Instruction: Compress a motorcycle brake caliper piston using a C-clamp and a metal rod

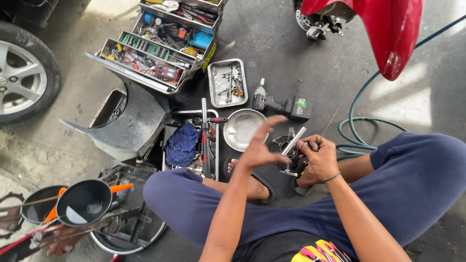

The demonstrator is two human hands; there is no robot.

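I sit cross-legged on a concrete floor in dark blue trousers. My left hand (258, 145) is raised with its fingers spread and holds nothing. My right hand (318, 157) grips a silver socket wrench (293, 142) whose shaft points up and left. The wrench sits over a round dark mechanical part (283, 144) on the floor between my hands. A thin metal rod (329, 124) sticks up past my right hand.
A round steel bowl (241, 129), a cordless impact driver (279, 104), a small parts tray (227, 83) and an open cantilever toolbox (160, 48) lie ahead. A green hose (357, 131) coils right, beside a red motorbike fairing (391, 34). Black funnels (83, 202) and a car wheel (22, 73) are left.
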